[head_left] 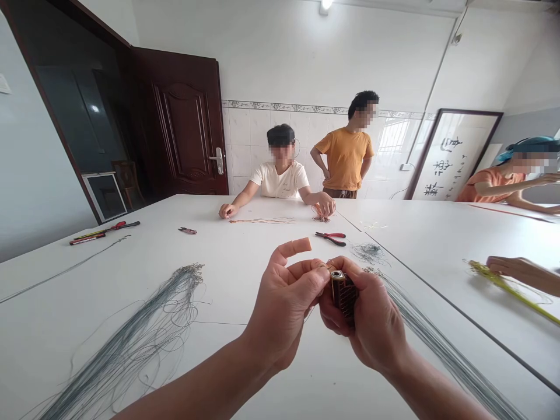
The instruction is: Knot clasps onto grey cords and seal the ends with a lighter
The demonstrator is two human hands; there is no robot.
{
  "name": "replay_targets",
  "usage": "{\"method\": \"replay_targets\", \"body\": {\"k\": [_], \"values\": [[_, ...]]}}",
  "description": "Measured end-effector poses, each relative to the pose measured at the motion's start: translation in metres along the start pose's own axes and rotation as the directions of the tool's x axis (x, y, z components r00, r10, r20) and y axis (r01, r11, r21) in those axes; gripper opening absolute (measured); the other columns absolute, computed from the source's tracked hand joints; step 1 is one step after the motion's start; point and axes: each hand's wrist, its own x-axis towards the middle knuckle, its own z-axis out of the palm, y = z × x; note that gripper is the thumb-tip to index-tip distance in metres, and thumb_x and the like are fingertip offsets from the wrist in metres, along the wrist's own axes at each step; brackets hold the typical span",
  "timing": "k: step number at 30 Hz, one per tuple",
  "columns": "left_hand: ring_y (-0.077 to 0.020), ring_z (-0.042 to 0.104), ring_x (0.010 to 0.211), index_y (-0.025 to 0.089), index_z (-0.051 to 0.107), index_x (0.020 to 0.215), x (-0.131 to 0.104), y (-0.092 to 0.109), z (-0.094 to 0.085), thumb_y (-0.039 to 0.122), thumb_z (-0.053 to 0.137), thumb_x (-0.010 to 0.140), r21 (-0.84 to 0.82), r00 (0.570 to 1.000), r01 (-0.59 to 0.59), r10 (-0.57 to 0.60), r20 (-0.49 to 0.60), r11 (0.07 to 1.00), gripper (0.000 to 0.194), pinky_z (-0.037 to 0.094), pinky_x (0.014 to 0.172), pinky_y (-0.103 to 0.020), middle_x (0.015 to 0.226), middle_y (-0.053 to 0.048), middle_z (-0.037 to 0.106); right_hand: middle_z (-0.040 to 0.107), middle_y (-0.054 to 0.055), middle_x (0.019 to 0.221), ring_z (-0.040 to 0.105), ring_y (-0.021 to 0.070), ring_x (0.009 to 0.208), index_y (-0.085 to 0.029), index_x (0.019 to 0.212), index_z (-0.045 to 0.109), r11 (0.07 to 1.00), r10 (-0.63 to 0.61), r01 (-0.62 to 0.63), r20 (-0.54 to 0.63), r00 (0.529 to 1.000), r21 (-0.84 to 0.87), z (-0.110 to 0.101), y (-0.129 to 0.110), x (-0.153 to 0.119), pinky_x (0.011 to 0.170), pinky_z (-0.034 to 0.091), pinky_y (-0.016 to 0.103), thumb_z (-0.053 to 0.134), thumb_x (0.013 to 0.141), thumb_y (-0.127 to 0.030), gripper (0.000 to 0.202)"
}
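Forearms (192, 382) lead up to my 2 hands, meeting over the white table (258, 396). Right fingers wrap a small dark block (343, 291), steadying it in my right hand (380, 318); my left hand (282, 309) pinches a fine wire (322, 266) beside its upper end, 1 finger raised. Best, I reckon, to brace the block firmly, pinch the wire short and pull gently.

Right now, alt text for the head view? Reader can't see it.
The wearer's right hand grips a small dark patterned block while the left hand pinches a thin strand near its top, above a white table. Grey wire-like bundles lie on both sides, red-and-black pliers beyond. Opposite, a person in cream sits; another person in orange stands.
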Motion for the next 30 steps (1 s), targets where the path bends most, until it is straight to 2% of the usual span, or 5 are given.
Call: {"method": "replay_targets", "body": {"k": [12, 30], "values": [[-0.0036, 0.049, 0.058, 0.024, 0.041, 0.108, 0.0008, -0.0023, -0.0038, 0.012, 0.057, 0.082, -0.007, 1.0, -0.003, 0.003, 0.018, 1.0, 0.033, 0.044, 0.066, -0.024, 0.07, 0.008, 0.052, 0.039, -0.005, 0.04, 0.028, 0.0082, 0.039, -0.019, 0.066, 0.044, 0.999, -0.002, 0.002, -0.005, 1.0, -0.035, -0.0012, -0.0013, -0.0021, 0.04, 0.023, 0.021, 0.032, 0.087, -0.035, 0.029], [-0.0053, 0.05, 0.054, 0.023, 0.041, 0.107, -0.0009, -0.0018, -0.0034, 0.013, 0.059, 0.08, 0.012, 1.0, 0.013, -0.013, 0.006, 1.0, 0.034, 0.047, 0.063, -0.027, 0.07, 0.007, 0.054, 0.038, -0.006, 0.038, 0.026, 0.0087, 0.039, -0.02, 0.067, 0.043, 0.999, 0.0, 0.002, 0.043, 0.999, -0.052, -0.0045, -0.0008, -0.0011, 0.04, 0.023, 0.021, 0.029, 0.086, -0.032, 0.027]]}}
